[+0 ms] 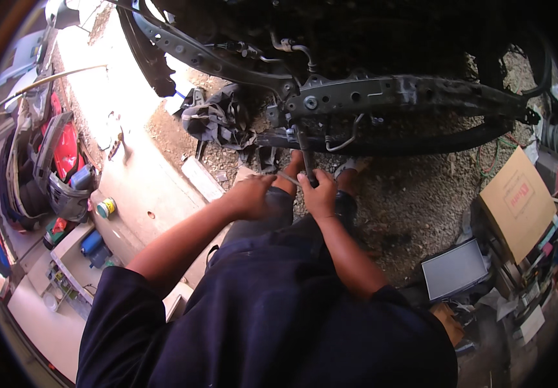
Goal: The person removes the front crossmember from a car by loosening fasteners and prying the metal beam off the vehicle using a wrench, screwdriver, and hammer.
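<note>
My right hand (318,193) is wrapped round the lower end of a dark, round bar-like piece (305,154), which extends up to the bolted joint of a bare metal car front frame (356,97). Close by on the left, my left hand (251,197) is closed and slightly blurred, its fingers curled. A thin greyish strip (289,178) lies between the two hands; which hand grips it is unclear. Behind the bar, a black curved bumper beam (395,145) runs below the frame. A bent metal pipe (350,137) hangs beside the bar.
Crumpled black plastic parts (217,119) lie on gravel at the frame's left. Bumpers and red body panels (65,149) are piled far left, near a small round tin (105,207). On the right stand a cardboard box (518,204) and a grey flat panel (454,269).
</note>
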The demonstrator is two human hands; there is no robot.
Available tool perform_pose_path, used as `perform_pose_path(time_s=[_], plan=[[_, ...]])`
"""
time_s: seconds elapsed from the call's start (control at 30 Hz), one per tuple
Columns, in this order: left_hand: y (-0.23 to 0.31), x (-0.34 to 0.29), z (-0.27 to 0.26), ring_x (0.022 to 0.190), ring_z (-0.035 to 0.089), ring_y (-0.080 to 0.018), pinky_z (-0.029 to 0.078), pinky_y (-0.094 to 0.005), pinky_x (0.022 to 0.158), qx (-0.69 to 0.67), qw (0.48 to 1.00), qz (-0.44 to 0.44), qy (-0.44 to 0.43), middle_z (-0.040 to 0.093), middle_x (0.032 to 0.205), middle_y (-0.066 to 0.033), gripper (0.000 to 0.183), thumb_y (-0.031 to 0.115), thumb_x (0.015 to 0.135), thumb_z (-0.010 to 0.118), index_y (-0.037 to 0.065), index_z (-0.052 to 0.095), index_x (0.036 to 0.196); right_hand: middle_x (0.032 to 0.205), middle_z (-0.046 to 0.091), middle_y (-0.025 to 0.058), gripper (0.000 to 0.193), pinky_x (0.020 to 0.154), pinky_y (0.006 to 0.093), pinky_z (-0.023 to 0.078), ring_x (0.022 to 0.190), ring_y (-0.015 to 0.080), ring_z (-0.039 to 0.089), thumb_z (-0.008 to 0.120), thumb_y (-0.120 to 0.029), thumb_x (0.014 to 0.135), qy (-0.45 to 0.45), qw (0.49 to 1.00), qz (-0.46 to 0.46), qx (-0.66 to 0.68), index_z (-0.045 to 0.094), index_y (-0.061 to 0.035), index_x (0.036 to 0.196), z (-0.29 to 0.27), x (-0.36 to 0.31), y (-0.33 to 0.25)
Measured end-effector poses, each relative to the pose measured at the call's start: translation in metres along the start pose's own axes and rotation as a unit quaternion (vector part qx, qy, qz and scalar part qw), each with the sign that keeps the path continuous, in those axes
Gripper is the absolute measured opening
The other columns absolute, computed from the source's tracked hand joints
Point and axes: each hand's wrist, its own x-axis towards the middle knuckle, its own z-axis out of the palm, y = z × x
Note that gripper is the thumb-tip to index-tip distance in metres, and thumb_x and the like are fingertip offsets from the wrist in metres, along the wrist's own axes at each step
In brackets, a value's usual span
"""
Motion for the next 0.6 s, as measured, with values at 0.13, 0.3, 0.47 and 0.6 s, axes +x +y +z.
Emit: perform_pose_path(time_s=[0.13, 0.3, 0.47, 0.6], plan=[[0.014, 0.018, 0.059, 0.149, 0.047, -0.0448, 0.041, -0.0507, 0.122, 0.102, 0.983, 0.114, 0.104, 0.052, 0.156, -0.0296, 0.087, 0.041, 0.088, 0.08, 0.0, 0.047, 0.156, 0.085, 0.069, 0.0075, 0.025, 0.076, 0.0395, 0.05, 0.08, 0.0239, 0.066, 0.079, -0.026, 0.096, -0.191, 0.936, 0.21, 0.209, 0.071, -0.0021, 0.096, -0.019, 0.004, 0.007], [-0.019, 0.074, 0.092, 0.16, 0.027, -0.0466, 0.027, -0.0507, 0.131, -0.091, 0.987, 0.134, 0.014, 0.028, 0.17, -0.0328, 0.071, 0.03, 0.09, 0.081, 0.003, 0.057, 0.151, 0.102, 0.071, 0.0043, 0.021, 0.091, 0.0312, 0.052, 0.095, 0.0141, 0.066, 0.061, -0.015, 0.107, -0.331, 0.803, 0.284, 0.407, 0.072, -0.0006, 0.117, -0.04, 0.034, 0.004], [-0.02, 0.076, 0.095, 0.148, 0.044, -0.0434, 0.038, -0.0492, 0.123, -0.07, 0.989, 0.129, 0.001, 0.047, 0.153, -0.0337, 0.059, 0.038, 0.094, 0.074, 0.003, 0.066, 0.141, 0.11, 0.079, 0.0105, 0.029, 0.097, 0.0362, 0.054, 0.105, 0.0192, 0.072, 0.064, -0.013, 0.102, -0.464, 0.832, 0.232, 0.195, 0.074, 0.0028, 0.124, -0.055, 0.068, -0.002], [-0.023, 0.072, 0.091, 0.139, 0.058, -0.0409, 0.046, -0.048, 0.118, -0.046, 0.993, 0.112, 0.001, 0.062, 0.14, -0.0345, 0.054, 0.045, 0.097, 0.068, 0.004, 0.073, 0.132, 0.094, 0.079, 0.0089, 0.026, 0.088, 0.0378, 0.056, 0.092, 0.0192, 0.073, 0.072, -0.019, 0.098, -0.429, 0.885, 0.181, -0.012, 0.077, 0.0005, 0.115, -0.046, 0.066, -0.03]])
